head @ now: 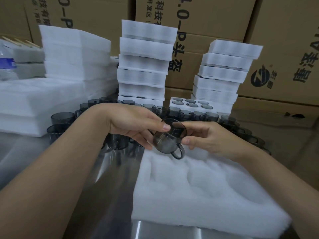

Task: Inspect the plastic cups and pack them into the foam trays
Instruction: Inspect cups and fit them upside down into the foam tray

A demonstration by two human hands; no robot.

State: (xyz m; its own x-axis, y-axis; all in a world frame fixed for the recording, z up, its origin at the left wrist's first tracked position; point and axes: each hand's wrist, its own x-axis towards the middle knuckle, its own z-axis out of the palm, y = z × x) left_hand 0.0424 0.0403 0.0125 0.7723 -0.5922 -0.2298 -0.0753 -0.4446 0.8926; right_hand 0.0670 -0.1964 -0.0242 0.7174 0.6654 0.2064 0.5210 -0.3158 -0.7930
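I see a foam tray (207, 200) lying near and right on the desk (107, 195). Over its far edge my left hand (131, 125) and right hand (212, 137) hold a cup (168, 138) between them. Loose cups (63, 118) line up behind it, tray stacks (145, 62) stand farther off, and cartons (284, 49) are farthest.

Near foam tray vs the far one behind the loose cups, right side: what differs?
Near foam tray: pockets empty; far foam tray: visible pockets hold grey cups. Near foam tray lies under the held cup; far foam tray sits beyond the loose cups. Both: white foam with pockets.
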